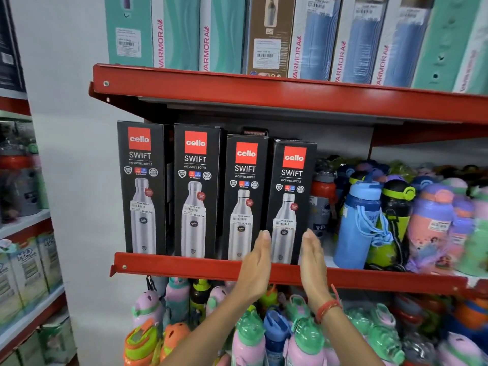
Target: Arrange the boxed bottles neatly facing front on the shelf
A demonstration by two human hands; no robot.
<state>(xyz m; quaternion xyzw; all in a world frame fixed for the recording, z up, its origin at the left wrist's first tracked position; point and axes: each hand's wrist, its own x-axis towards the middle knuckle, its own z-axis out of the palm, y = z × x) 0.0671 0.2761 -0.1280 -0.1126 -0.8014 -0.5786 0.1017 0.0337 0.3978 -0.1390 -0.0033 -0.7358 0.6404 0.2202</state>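
Observation:
Several black boxed bottles stand upright on the middle red shelf (184,265), fronts toward me: a far-left box (141,188), a second box (196,191), a third box (244,196) and a rightmost box (291,191). My left hand (257,270) is flat with straight fingers, its tips near the lower left edge of the rightmost box. My right hand (313,262), also flat, reaches up by that box's lower right edge. The two palms face each other on either side of the box. Whether they touch it I cannot tell. Neither hand holds anything.
Loose bottles crowd the same shelf right of the boxes, nearest a blue bottle (357,223). A red upper shelf (264,88) carries tall teal and blue boxes. Below hang several pink and green kids' bottles (248,336). A white wall lies to the left.

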